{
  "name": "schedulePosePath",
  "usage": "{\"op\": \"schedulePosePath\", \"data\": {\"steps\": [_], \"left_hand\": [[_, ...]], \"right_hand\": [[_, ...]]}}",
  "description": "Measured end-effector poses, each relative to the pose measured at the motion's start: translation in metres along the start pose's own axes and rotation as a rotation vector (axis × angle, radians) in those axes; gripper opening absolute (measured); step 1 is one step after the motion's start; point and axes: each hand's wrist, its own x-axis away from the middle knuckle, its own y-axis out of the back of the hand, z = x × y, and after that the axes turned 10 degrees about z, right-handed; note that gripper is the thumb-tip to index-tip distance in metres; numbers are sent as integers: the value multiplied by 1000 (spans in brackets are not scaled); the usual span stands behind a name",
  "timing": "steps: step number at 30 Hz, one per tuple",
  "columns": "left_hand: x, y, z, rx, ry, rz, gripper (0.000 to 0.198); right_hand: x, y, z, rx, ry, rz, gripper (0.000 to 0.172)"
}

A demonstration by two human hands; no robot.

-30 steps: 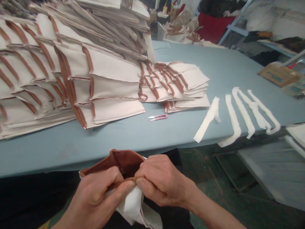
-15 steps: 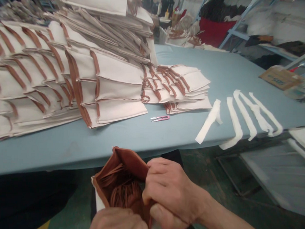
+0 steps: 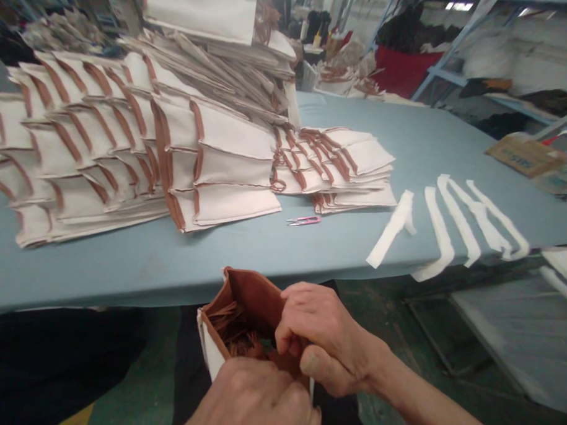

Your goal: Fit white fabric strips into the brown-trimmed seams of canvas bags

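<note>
An open bag (image 3: 257, 294), brown inside and off-white outside, stands between my hands at the bottom of the head view. Brown fringe-like strips (image 3: 233, 322) lie inside it. My right hand (image 3: 328, 338) has its fingers curled over the bag's right edge, the thumb bent in front. Closed on the near edge is my left hand (image 3: 253, 394), seen from the back of the hand, its fingertips hidden. The bag's lower part is out of sight behind my hands.
A blue-covered table (image 3: 226, 251) spans the view beyond the bag. Off-white bags with brown edges (image 3: 233, 173) are stacked at its left and middle. Pink thread snips (image 3: 305, 221) lie before a smaller stack (image 3: 355, 159). White strips (image 3: 394, 229) and a cardboard box (image 3: 518, 155) are to the right.
The bag and both hands appear a little farther right, and more of my left hand shows. My right thumb sits higher. The table and stacks have shifted in view as the camera turned.
</note>
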Motion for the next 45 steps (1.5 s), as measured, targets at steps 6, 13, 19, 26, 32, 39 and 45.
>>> {"op": "schedulePosePath", "data": {"steps": [6, 13, 19, 26, 32, 39, 45], "left_hand": [[1, 22, 23, -44, 167, -26, 48], [38, 33, 64, 236, 351, 162, 36], [38, 43, 70, 322, 465, 289, 11], [28, 51, 79, 372, 455, 367, 21], [10, 63, 85, 479, 475, 455, 25], [2, 61, 87, 582, 505, 497, 26], [-12, 62, 76, 634, 495, 426, 29]], "right_hand": [[3, -10, -3, 109, -1, 37, 73], [15, -8, -20, -20, -74, -73, 62], [29, -2, -47, -97, -235, -110, 63], [38, 0, -68, -155, -396, -102, 53], [35, 2, -78, -242, -516, -69, 49], [36, 5, -85, -233, -539, -50, 48], [16, 31, -53, -103, -405, 47, 47]]}}
